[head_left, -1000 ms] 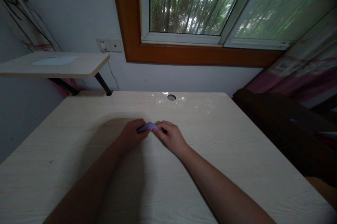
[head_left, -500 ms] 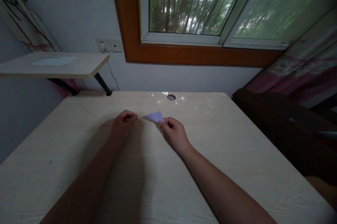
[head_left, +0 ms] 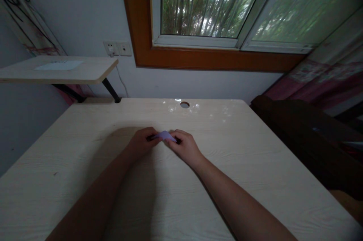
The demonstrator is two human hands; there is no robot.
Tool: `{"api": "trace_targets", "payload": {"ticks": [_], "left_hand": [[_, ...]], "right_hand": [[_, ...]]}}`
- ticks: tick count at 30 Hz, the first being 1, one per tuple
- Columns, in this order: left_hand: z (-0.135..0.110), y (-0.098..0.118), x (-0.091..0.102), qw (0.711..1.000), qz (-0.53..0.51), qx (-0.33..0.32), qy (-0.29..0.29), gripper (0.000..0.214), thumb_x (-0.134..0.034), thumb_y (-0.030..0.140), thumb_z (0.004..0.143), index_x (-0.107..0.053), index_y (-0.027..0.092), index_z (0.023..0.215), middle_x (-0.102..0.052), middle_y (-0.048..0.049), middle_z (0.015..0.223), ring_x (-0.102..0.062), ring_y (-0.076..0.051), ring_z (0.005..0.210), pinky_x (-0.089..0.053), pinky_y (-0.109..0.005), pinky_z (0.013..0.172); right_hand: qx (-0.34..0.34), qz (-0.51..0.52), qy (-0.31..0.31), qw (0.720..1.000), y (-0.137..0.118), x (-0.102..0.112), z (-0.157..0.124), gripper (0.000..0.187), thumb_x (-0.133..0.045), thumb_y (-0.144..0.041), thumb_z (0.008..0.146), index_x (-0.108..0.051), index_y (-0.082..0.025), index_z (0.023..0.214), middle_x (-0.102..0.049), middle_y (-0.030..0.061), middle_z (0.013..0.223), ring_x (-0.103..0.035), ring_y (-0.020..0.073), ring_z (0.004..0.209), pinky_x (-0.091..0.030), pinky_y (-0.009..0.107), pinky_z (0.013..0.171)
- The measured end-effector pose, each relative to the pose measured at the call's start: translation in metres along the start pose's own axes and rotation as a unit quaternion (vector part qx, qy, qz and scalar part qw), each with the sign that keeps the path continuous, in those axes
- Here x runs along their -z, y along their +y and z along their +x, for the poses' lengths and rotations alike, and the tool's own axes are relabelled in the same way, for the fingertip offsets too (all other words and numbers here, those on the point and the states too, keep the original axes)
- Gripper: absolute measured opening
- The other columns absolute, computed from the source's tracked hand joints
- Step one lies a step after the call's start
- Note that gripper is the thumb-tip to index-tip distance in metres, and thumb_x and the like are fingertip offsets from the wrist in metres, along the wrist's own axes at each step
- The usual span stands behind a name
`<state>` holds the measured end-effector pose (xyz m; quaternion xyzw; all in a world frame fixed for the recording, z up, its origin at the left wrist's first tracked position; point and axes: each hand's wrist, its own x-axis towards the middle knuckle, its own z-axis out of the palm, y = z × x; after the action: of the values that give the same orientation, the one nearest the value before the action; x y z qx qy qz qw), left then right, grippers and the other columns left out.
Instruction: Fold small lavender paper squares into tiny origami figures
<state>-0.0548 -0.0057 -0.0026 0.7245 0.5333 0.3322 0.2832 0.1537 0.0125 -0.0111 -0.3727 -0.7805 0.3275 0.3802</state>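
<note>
A small piece of folded purple paper point(head_left: 164, 135) is held between my two hands, just above the pale wood-grain table point(head_left: 227, 150). My left hand point(head_left: 145, 139) pinches its left end between thumb and fingers. On the other side, my right hand point(head_left: 183, 142) grips the right end, thumb toward me. Fingers cover both ends, so only the middle and upper edge of the paper show. Its exact fold cannot be made out.
A raised shelf point(head_left: 96, 74) with a paper sheet point(head_left: 59, 65) on it stands at the back left. A round cable hole point(head_left: 185, 105) lies near the table's far edge. Beyond are wall sockets point(head_left: 117, 48) and a window point(head_left: 210, 6). Dark furniture point(head_left: 297, 135) borders the right.
My left hand has moved right and nearer to me and taken hold of the paper's left end. My right hand has drawn the paper slightly toward me.
</note>
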Motion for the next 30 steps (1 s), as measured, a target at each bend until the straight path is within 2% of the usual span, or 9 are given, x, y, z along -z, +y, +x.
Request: {"api": "trace_targets", "payload": {"ticks": [6, 11, 15, 17, 19, 21, 24, 26, 30], "left_hand": [[0.001, -0.002, -0.001, 1.000, 0.016, 0.013, 0.010, 0.023, -0.062, 0.038, 0.083, -0.065, 0.017, 0.075, -0.060, 0.0009, 0.069, -0.052, -0.014, 0.065, -0.037, -0.025, 0.061], [0.002, -0.010, 0.002, 0.996, 0.000, 0.069, 0.050, 0.027, -0.062, 0.043, 0.082, -0.065, 0.018, 0.074, -0.061, 0.0023, 0.065, -0.053, -0.014, 0.062, -0.037, -0.024, 0.058], [0.004, -0.012, 0.006, 0.991, -0.018, 0.103, 0.087, 0.027, -0.061, 0.043, 0.082, -0.066, 0.018, 0.074, -0.063, 0.0011, 0.066, -0.056, -0.016, 0.065, -0.038, -0.025, 0.060], [0.004, -0.011, 0.006, 0.990, -0.026, 0.109, 0.088, 0.028, -0.061, 0.043, 0.082, -0.066, 0.017, 0.074, -0.064, 0.0007, 0.068, -0.057, -0.016, 0.066, -0.039, -0.025, 0.062], [0.004, -0.010, 0.005, 0.991, -0.031, 0.106, 0.070, 0.027, -0.061, 0.043, 0.082, -0.066, 0.017, 0.076, -0.064, 0.0010, 0.068, -0.056, -0.015, 0.065, -0.039, -0.024, 0.062], [0.004, -0.010, 0.003, 0.994, -0.025, 0.091, 0.051, 0.028, -0.062, 0.044, 0.082, -0.065, 0.017, 0.076, -0.063, 0.0015, 0.067, -0.054, -0.014, 0.063, -0.038, -0.024, 0.060], [0.004, -0.010, 0.001, 0.998, -0.001, 0.059, 0.034, 0.027, -0.063, 0.043, 0.082, -0.066, 0.017, 0.075, -0.062, 0.0015, 0.067, -0.053, -0.014, 0.063, -0.037, -0.024, 0.060], [0.004, -0.010, 0.000, 0.998, 0.010, 0.048, 0.027, 0.024, -0.063, 0.041, 0.082, -0.068, 0.018, 0.078, -0.063, 0.0010, 0.069, -0.053, -0.014, 0.064, -0.038, -0.024, 0.061], [0.003, -0.008, 0.001, 0.997, -0.011, 0.068, 0.035, 0.022, -0.063, 0.039, 0.081, -0.069, 0.018, 0.080, -0.066, 0.0002, 0.070, -0.056, -0.015, 0.064, -0.040, -0.025, 0.061]], "right_hand": [[0.000, -0.011, 0.016, 1.000, 0.002, -0.002, 0.000, 0.006, -0.065, -0.021, 0.082, -0.071, -0.020, 0.082, -0.064, 0.0011, 0.073, -0.057, 0.0144, 0.067, -0.041, 0.025, 0.062], [-0.066, 0.001, 0.104, 0.992, 0.006, -0.001, -0.001, 0.009, -0.063, -0.021, 0.080, -0.072, -0.019, 0.081, -0.065, 0.0025, 0.074, -0.057, 0.0153, 0.067, -0.043, 0.026, 0.063], [-0.129, 0.032, 0.182, 0.974, 0.012, 0.003, 0.002, 0.011, -0.062, -0.022, 0.078, -0.071, -0.017, 0.081, -0.067, 0.0031, 0.075, -0.057, 0.0163, 0.067, -0.044, 0.027, 0.064], [-0.141, 0.049, 0.198, 0.969, 0.014, 0.004, 0.003, 0.013, -0.063, -0.026, 0.081, -0.071, -0.017, 0.083, -0.067, 0.0035, 0.075, -0.057, 0.0166, 0.068, -0.045, 0.027, 0.064], [-0.112, 0.060, 0.176, 0.976, 0.012, 0.004, 0.003, 0.016, -0.063, -0.030, 0.083, -0.071, -0.017, 0.089, -0.067, 0.0040, 0.079, -0.058, 0.0164, 0.070, -0.045, 0.027, 0.066], [-0.058, 0.058, 0.118, 0.990, 0.008, 0.004, 0.003, 0.019, -0.065, -0.032, 0.085, -0.072, -0.019, 0.097, -0.067, 0.0047, 0.086, -0.058, 0.0158, 0.072, -0.045, 0.027, 0.067], [0.002, 0.032, 0.035, 0.999, 0.004, 0.002, 0.002, 0.015, -0.064, -0.032, 0.088, -0.073, -0.021, 0.090, -0.065, 0.0035, 0.082, -0.057, 0.0150, 0.071, -0.043, 0.026, 0.066], [0.008, 0.015, 0.024, 1.000, 0.004, 0.002, 0.001, 0.017, -0.061, -0.032, 0.091, -0.072, -0.021, 0.086, -0.063, 0.0023, 0.076, -0.057, 0.0149, 0.071, -0.042, 0.026, 0.066], [-0.014, 0.005, 0.054, 0.998, 0.008, 0.003, 0.001, 0.019, -0.060, -0.034, 0.092, -0.071, -0.020, 0.085, -0.061, 0.0018, 0.075, -0.056, 0.0150, 0.071, -0.040, 0.026, 0.065]]}}
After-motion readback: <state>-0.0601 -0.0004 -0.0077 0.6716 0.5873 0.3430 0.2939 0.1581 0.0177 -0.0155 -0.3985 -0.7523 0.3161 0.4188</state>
